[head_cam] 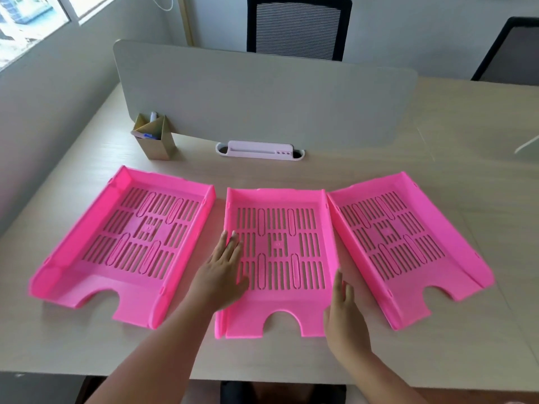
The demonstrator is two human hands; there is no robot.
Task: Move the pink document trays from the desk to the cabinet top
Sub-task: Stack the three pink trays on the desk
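Three pink slotted document trays lie side by side on the light wooden desk [291, 363]. The left tray [73, 266] is angled, the middle tray [280, 301] lies straight in front of me, and the right tray [466, 275] is angled the other way. My left hand [221, 275] lies over the middle tray's left wall, fingers stretched out. My right hand [344, 319] is flat against the outside of that tray's right wall, fingers extended. Neither hand has closed around the tray. The cabinet is not in view.
A grey divider panel [262, 97] stands across the desk behind the trays. A cardboard pen holder [156, 141] and a white cable-port cover [259, 150] sit at its base. Two black office chairs [297, 27] stand beyond it. A window is at upper left.
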